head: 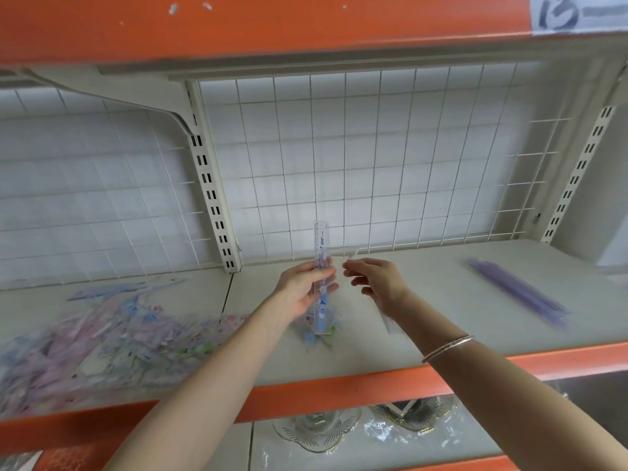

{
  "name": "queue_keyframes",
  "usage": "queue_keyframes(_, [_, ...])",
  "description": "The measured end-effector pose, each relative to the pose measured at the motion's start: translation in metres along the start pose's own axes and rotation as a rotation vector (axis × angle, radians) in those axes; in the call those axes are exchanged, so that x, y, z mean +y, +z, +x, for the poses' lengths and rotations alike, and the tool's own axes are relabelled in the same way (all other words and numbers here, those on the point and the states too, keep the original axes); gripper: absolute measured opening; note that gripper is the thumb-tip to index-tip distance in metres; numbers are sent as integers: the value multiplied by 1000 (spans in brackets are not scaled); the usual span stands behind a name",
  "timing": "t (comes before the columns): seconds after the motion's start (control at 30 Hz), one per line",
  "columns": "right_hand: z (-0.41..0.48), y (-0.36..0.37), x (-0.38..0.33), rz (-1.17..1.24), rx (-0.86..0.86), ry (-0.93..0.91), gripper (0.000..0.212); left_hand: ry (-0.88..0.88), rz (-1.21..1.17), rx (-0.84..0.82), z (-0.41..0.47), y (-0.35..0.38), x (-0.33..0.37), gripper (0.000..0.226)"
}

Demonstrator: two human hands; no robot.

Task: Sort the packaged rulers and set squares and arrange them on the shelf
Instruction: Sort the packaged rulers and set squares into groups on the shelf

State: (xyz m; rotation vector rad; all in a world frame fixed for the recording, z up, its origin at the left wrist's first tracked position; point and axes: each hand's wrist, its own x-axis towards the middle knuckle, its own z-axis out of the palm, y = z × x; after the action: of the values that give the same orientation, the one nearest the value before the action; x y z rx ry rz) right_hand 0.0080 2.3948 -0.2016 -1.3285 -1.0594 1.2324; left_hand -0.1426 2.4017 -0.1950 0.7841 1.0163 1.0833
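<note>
My left hand [302,288] grips a clear packaged ruler with blue print [321,244] and holds it upright over the middle of the shelf [424,294]. My right hand [375,282] pinches a clear set square [351,253] right beside the ruler; the plastic is hard to make out. A blurred heap of several pastel packaged rulers and set squares [102,331] covers the shelf's left part. A bundle of purple rulers [520,290] lies slanted on the right part.
A white wire grid [373,158] backs the shelf, with slotted uprights [210,185] at the middle and right. The shelf's front lip is orange [339,385]. Glass dishes in plastic wrap [319,430] sit on the lower shelf. Another orange shelf [238,22] hangs overhead.
</note>
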Motion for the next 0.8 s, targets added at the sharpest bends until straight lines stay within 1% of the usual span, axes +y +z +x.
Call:
queue_keyframes(0.1, [9,-27,-4,36,170,27,14,-3,-19,-5,4,15,-4,11])
queue_keyframes(0.13, [12,-39,-5,-1,227,26,16,-5,-12,-5,7,19,-5,8])
queue_keyframes(0.2, [17,-62,-3,-158,300,17,20,-12,16,-7,12,25,-8,10])
queue_keyframes(0.27, [18,-78,5,-337,306,41,18,-23,35,-5,17,33,-11,16])
queue_keyframes(0.33, [19,-89,14,-465,299,65,13,-32,45,-14,19,42,-15,19])
queue_keyframes(0.4, [21,-96,23,-538,311,64,10,-24,92,-27,20,52,-19,20])
queue_keyframes(0.47, [22,-101,30,-566,326,69,13,-7,186,-29,20,61,-22,22])
queue_keyframes(0.57, [22,-105,35,-571,338,47,15,17,293,-11,24,76,-28,9])
queue_keyframes(0.63, [21,-107,32,-544,353,-7,14,40,329,10,30,86,-32,7])
queue_keyframes(0.7, [17,-112,21,-415,338,-40,18,52,302,0,35,98,-36,9])
queue_keyframes(0.77, [12,-118,9,-246,261,-20,23,49,257,-16,40,112,-41,11])
queue_keyframes(0.8, [9,-123,3,-199,220,-10,22,46,239,-29,41,120,-43,12])
